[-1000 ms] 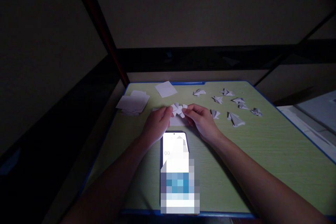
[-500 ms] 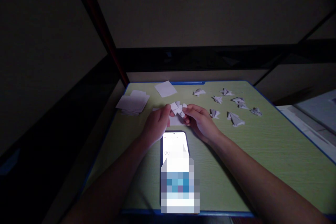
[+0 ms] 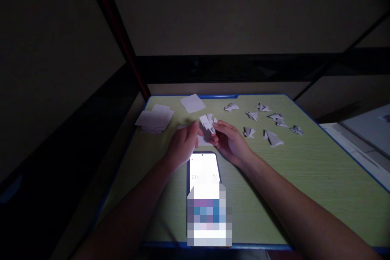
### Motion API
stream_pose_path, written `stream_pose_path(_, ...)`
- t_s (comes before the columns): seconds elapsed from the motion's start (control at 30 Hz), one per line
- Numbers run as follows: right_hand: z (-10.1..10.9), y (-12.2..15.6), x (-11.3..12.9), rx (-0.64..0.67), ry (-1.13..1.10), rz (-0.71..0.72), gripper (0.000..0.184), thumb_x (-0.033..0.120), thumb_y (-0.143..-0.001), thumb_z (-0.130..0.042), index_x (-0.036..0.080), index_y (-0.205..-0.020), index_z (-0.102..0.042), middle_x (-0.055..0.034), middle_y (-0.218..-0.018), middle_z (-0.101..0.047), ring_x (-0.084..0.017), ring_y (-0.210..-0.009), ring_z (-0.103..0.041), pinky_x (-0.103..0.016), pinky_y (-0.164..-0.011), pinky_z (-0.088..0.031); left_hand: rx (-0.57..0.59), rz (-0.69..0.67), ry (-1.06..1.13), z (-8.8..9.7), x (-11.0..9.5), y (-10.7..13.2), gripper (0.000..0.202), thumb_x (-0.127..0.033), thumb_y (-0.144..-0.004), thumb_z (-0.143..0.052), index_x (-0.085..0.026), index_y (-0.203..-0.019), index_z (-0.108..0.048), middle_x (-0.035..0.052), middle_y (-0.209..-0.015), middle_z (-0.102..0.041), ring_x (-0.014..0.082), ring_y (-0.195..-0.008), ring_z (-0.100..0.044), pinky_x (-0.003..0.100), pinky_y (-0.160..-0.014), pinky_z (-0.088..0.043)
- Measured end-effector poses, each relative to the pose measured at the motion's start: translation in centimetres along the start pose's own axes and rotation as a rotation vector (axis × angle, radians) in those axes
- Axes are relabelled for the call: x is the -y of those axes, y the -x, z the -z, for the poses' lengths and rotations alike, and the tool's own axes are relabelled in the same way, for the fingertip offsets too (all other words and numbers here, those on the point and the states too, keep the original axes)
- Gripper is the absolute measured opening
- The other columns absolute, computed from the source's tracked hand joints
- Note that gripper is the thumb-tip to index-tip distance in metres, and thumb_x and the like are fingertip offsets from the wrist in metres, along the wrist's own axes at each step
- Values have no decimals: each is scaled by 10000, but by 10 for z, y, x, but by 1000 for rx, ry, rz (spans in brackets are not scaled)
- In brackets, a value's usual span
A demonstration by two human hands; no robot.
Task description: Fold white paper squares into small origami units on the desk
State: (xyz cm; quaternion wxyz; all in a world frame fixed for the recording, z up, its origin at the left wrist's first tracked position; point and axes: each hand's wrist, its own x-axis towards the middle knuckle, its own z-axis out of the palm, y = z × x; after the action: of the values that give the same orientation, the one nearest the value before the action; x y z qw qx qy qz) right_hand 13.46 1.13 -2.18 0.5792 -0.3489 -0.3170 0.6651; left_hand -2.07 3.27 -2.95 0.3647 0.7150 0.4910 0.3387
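Observation:
A small folded white paper figure (image 3: 207,122) is held above the middle of the table, its flaps standing out at several sides. My right hand (image 3: 231,140) pinches its right side between thumb and fingers. Close by its left edge is my left hand (image 3: 183,142), thumb raised and fingers loosely curled, seemingly just off the paper. Under both hands lies a flat white sheet (image 3: 204,141), partly covered. A lit phone (image 3: 203,166) stands nearer to me, its lower screen blurred out.
Loose white sheets (image 3: 154,118) are piled at the table's left, and a single square sheet (image 3: 193,103) lies at the back. Several folded paper pieces (image 3: 273,138) are scattered on the right. The green table (image 3: 310,178) has a blue rim; a wall rises behind it.
The folded paper has turned and tilted in my right hand's fingers. My left thumb and fingers have come slightly away from its left side.

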Motion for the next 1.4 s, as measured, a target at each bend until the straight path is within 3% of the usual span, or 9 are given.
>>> stream_pose_path(0.23,-2,-3,0,20,-84,-27,203,270,-682,-736,170,-632,-567,40,-567,-489,-71,-504,-388,-207,-491,-362,3,-2,56,1,-3,0,627,-564,-963,-165,-183,-731,-605,-6,-501,-541,132,-483,-520,256,-499,-395)
stream_pose_path(0.8,13,-15,13,-164,-165,0,213,248,-647,-754,187,-661,-551,54,-563,-497,-64,-471,-354,-196,-443,-369,19,21,12,0,-1,0,637,-586,-956,-188,-185,-748,-637,-5,-505,-548,142,-494,-521,268,-535,-394)
stream_pose_path(1.4,14,-20,8,-31,-281,-88,125,190,-706,-720,160,-690,-599,27,-558,-606,-62,-494,-502,-183,-527,-473,26,33,-33,1,-5,2,602,-539,-969,-198,-193,-743,-637,-3,-514,-556,142,-516,-534,260,-532,-390)
